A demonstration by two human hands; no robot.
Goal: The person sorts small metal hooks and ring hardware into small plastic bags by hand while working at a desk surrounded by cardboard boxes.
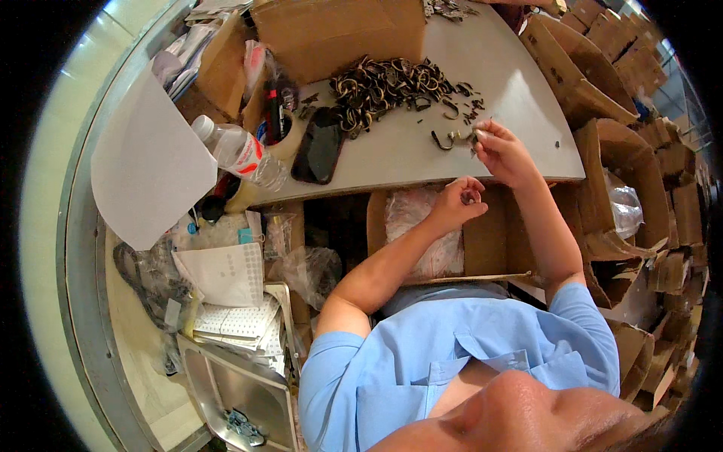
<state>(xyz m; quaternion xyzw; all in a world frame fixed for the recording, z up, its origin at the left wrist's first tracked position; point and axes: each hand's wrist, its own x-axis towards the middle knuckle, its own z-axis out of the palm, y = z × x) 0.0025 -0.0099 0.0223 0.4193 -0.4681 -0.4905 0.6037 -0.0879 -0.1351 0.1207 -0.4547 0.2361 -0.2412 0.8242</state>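
Observation:
My right hand [501, 153] is over the front part of the table, thumb and fingers pinched on a small curved piece [464, 137] whose end shows at the fingertips. Beside it on the tabletop lies a dark hook-shaped piece [441, 142]. Nearer my body, my left hand [458, 205] is closed with curled fingers, just off the table's front edge. Something dark shows among those fingers, too small to name. Farther back is a heap of curved black and brass-coloured pieces [384, 90], with loose bits scattered at its right side.
A black phone [319, 145], a tape roll [285, 135] and a clear plastic bottle [245, 154] stand or lie left of the heap. A cardboard box [493, 245] with a plastic bag [422, 226] sits below the table edge. More cartons [576, 68] crowd the right.

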